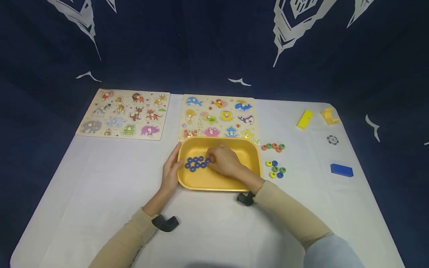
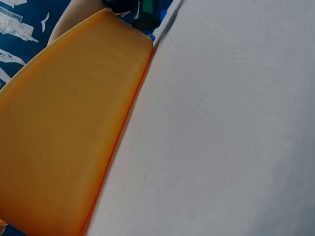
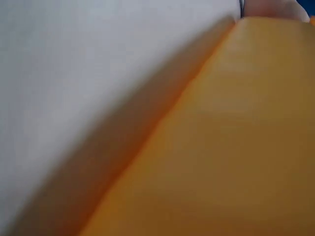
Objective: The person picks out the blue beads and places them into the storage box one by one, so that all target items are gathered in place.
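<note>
A yellow tray lies on the white table, with several small blue rings grouped in its left half. My left hand holds the tray's left rim, thumb over the edge and fingers along the outside. Inside the tray, my right hand has curled fingers and pinches a blue ring at the right end of the group. Both wrist views show mostly the tray's outer wall and the tablecloth, with the rings out of sight.
Behind the tray lie a sea-animal puzzle board and, farther left, an animal puzzle board. Right of the tray are coloured beads. Farther right are a yellow block, a yellow bracket-shaped piece, a round chip and a blue block.
</note>
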Demonstrator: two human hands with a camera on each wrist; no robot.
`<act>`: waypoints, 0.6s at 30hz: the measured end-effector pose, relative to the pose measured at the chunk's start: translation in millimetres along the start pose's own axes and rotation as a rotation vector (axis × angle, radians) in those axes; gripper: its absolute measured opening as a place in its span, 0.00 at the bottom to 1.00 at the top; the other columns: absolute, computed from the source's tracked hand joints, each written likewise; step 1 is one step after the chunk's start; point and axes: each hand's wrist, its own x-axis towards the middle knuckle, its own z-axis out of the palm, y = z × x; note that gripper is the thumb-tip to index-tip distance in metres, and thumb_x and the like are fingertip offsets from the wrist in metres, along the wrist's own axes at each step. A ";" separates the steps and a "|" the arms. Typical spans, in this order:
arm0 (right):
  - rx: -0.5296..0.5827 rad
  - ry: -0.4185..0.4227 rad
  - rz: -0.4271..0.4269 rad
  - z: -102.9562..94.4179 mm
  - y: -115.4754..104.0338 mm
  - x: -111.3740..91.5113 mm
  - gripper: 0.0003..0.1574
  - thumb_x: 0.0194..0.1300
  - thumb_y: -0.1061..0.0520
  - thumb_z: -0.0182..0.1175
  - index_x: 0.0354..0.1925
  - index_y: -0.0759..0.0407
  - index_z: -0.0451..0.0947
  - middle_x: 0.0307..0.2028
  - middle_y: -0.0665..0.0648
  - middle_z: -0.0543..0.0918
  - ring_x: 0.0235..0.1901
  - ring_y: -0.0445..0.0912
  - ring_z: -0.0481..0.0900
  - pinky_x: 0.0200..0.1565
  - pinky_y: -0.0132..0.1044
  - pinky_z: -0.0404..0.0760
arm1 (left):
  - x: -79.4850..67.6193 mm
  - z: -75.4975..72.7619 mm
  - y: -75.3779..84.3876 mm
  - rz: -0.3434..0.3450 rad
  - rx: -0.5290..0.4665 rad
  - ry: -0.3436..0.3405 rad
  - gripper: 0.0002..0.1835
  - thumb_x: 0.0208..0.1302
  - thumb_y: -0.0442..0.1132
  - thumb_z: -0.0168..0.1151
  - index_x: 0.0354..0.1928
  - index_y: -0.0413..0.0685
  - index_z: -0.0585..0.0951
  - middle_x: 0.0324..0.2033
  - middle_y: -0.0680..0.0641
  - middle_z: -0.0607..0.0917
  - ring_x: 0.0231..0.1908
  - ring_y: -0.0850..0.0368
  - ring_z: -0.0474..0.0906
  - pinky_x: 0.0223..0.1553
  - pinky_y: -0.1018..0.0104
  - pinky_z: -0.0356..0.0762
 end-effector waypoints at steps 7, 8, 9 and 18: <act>0.062 -0.030 0.013 0.0 -4.0 -3.5 0.19 0.49 0.56 0.64 0.43 0.55 0.79 0.28 0.46 0.78 0.33 0.40 0.70 0.37 0.31 0.72 | 0.2 0.3 0.2 0.006 0.005 0.000 0.29 0.59 0.22 0.37 0.65 0.31 0.52 0.66 0.36 0.52 0.66 0.50 0.47 0.66 0.69 0.49; 0.075 -0.020 0.020 -2.3 -4.3 -5.7 0.20 0.49 0.56 0.64 0.44 0.55 0.78 0.29 0.46 0.79 0.34 0.40 0.71 0.39 0.31 0.72 | 0.2 0.5 0.0 0.007 0.006 0.000 0.29 0.59 0.22 0.37 0.65 0.31 0.52 0.66 0.36 0.52 0.66 0.50 0.47 0.66 0.70 0.49; 0.089 -0.003 0.027 -5.0 -4.4 -8.6 0.21 0.49 0.55 0.64 0.45 0.55 0.78 0.31 0.47 0.79 0.36 0.40 0.71 0.40 0.32 0.73 | 0.1 0.6 -0.1 0.008 0.006 -0.001 0.29 0.59 0.22 0.37 0.65 0.31 0.52 0.66 0.36 0.52 0.67 0.50 0.47 0.66 0.72 0.49; 0.260 0.333 -0.013 -37.1 18.5 -56.5 0.20 0.52 0.51 0.63 0.45 0.53 0.77 0.33 0.49 0.79 0.35 0.42 0.71 0.37 0.33 0.74 | -0.6 0.7 -0.5 0.007 0.011 0.009 0.29 0.60 0.23 0.37 0.65 0.32 0.52 0.66 0.36 0.52 0.67 0.51 0.47 0.65 0.74 0.50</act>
